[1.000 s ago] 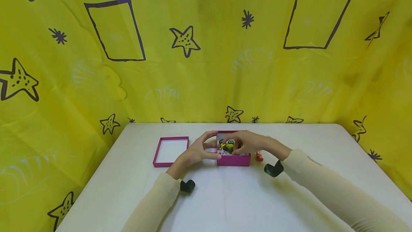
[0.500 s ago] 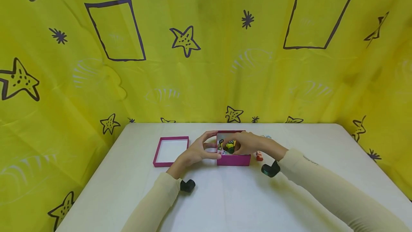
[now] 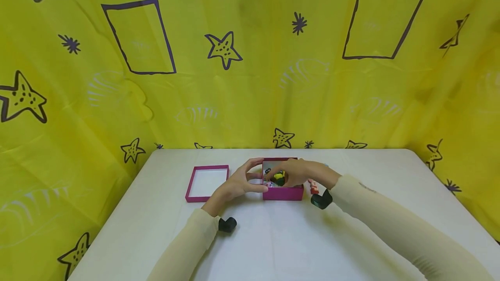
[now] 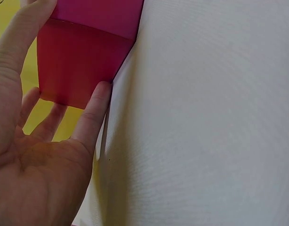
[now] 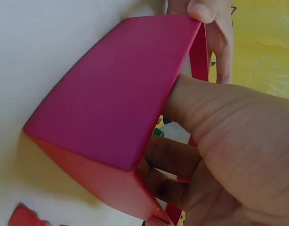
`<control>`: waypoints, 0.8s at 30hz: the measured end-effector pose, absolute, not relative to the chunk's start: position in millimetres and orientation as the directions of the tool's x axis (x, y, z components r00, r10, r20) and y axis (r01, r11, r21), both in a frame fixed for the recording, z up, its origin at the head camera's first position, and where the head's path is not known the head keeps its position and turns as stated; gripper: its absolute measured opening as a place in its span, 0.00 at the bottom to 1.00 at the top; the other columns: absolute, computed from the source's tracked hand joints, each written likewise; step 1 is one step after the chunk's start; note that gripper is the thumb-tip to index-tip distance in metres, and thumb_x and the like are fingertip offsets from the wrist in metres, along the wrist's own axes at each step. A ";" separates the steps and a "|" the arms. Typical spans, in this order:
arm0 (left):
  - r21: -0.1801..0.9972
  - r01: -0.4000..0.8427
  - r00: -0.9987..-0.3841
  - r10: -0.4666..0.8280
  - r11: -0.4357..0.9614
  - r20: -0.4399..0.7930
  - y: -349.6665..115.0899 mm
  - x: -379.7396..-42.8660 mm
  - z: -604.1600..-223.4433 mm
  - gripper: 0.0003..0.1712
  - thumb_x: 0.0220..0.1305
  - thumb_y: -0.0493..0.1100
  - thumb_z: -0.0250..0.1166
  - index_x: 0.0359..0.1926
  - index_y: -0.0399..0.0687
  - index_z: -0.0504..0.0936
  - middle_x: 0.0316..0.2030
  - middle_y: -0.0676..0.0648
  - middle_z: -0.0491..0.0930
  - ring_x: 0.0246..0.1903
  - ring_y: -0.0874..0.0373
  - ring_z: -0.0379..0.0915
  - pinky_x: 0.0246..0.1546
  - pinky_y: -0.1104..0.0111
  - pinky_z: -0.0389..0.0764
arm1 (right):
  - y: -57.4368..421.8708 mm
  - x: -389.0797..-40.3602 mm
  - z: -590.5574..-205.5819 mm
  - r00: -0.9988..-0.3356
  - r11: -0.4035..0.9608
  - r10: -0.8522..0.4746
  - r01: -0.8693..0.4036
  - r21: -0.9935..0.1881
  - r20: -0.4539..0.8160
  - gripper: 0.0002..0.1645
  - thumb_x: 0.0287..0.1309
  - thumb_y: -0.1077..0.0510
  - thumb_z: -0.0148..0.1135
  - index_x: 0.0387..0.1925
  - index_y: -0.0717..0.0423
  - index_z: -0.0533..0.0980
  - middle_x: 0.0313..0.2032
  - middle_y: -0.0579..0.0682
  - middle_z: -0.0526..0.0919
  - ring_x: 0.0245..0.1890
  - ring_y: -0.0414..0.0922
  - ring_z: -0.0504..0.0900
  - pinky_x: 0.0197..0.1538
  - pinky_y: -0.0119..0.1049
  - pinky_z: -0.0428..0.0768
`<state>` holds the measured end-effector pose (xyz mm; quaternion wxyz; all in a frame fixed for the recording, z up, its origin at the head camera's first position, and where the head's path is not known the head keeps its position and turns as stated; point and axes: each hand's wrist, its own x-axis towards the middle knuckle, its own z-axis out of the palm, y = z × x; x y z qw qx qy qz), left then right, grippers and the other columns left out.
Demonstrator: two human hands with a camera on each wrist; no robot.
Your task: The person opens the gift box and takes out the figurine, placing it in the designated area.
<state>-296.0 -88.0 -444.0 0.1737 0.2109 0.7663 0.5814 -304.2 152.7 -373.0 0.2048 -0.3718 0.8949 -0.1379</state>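
An open magenta box (image 3: 283,193) stands mid-table with small colourful pieces (image 3: 278,178) inside. My left hand (image 3: 242,181) holds its left end, thumb on the near wall and fingers curved over the far one. In the left wrist view my left hand (image 4: 41,174) flanks the box (image 4: 83,56) at a corner. My right hand (image 3: 294,172) reaches into the box from the right. Seen from the right wrist, my right hand (image 5: 229,155) curls its fingers behind the box (image 5: 111,108) wall, above the pieces (image 5: 158,132). Whether they pinch one is hidden.
The box's lid (image 3: 207,182) lies upside down, white inside, to the left of the box. A small red thing (image 3: 314,187) lies just right of the box. The white table (image 3: 273,246) is ringed by yellow patterned cloth (image 3: 250,77).
My right wrist and forearm have slid left, closer to the box, while the fingers stay inside it. My left hand and the box have not moved.
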 end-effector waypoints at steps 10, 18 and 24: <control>0.967 0.122 -0.849 0.528 0.222 -0.014 -87.8 -296.2 -444.2 0.51 0.56 0.42 0.80 0.75 0.68 0.63 0.77 0.53 0.60 0.67 0.49 0.70 0.63 0.48 0.74 | 149.2 -302.9 -379.2 -0.694 0.716 -0.686 -0.590 -0.372 -0.219 0.27 0.58 0.56 0.76 0.58 0.35 0.83 0.56 0.45 0.84 0.48 0.48 0.79 0.56 0.80 0.58; 0.967 0.105 -0.853 0.521 0.233 -0.033 -87.4 -294.7 -442.7 0.50 0.57 0.43 0.79 0.75 0.70 0.63 0.77 0.52 0.59 0.68 0.48 0.69 0.64 0.44 0.72 | 156.9 -300.5 -385.3 -0.724 0.706 -0.668 -0.545 -0.452 -0.171 0.24 0.57 0.61 0.75 0.55 0.40 0.84 0.52 0.50 0.82 0.32 0.41 0.77 0.49 0.66 0.64; 0.968 0.118 -0.852 0.524 0.223 -0.017 -87.6 -295.6 -443.3 0.50 0.57 0.42 0.79 0.75 0.68 0.63 0.77 0.52 0.59 0.68 0.47 0.69 0.63 0.45 0.73 | 161.3 -299.8 -386.6 -0.722 0.686 -0.674 -0.533 -0.495 -0.157 0.24 0.58 0.65 0.73 0.54 0.43 0.83 0.44 0.47 0.83 0.30 0.40 0.79 0.46 0.57 0.67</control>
